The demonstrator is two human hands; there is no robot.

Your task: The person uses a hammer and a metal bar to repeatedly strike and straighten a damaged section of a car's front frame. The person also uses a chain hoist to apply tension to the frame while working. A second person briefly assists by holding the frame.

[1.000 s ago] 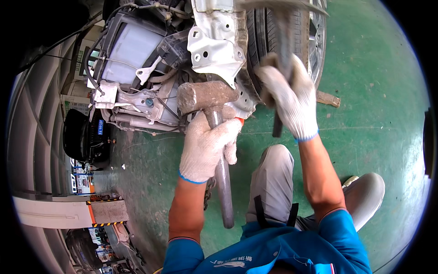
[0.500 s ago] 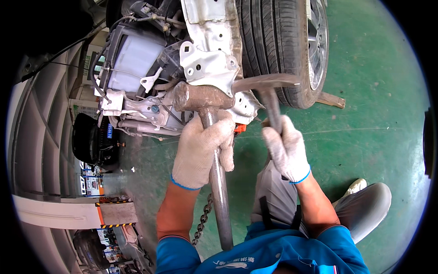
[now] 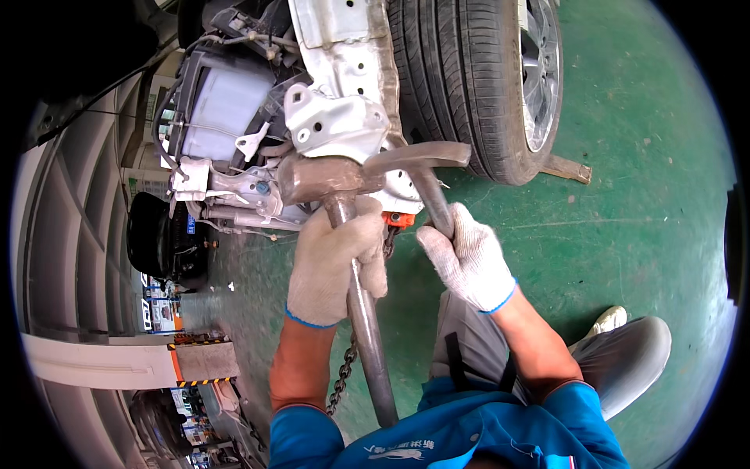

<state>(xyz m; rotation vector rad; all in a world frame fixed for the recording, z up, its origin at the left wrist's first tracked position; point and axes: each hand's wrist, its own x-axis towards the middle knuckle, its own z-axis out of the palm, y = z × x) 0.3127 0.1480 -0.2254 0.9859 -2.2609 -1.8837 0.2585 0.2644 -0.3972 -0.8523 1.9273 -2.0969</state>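
My left hand (image 3: 332, 262), in a white work glove, is wrapped round the handle of a sledgehammer (image 3: 367, 336) just below its thick, worn steel head. That head lies against or very close to the lower edge of a bent silver metal bracket (image 3: 336, 129) on the car's front frame. A smaller hammer (image 3: 432, 195) with a long curved head is gripped by my gloved right hand (image 3: 473, 262). One end of its curved head overlaps the sledgehammer's head in view; whether the two touch I cannot tell.
A car tyre (image 3: 449, 86) stands right of the frame, with a wooden block (image 3: 566, 169) beside it. Left of the frame sit exposed car parts and a pale radiator-like panel (image 3: 226, 109). An orange clamp (image 3: 400, 220) carries a chain (image 3: 341, 379). Green floor (image 3: 625, 227) spreads rightward.
My right hand has swung left, bringing the smaller hammer's head over to the sledgehammer's head. The sledgehammer, my left hand and the bracket appear slightly further left in view.
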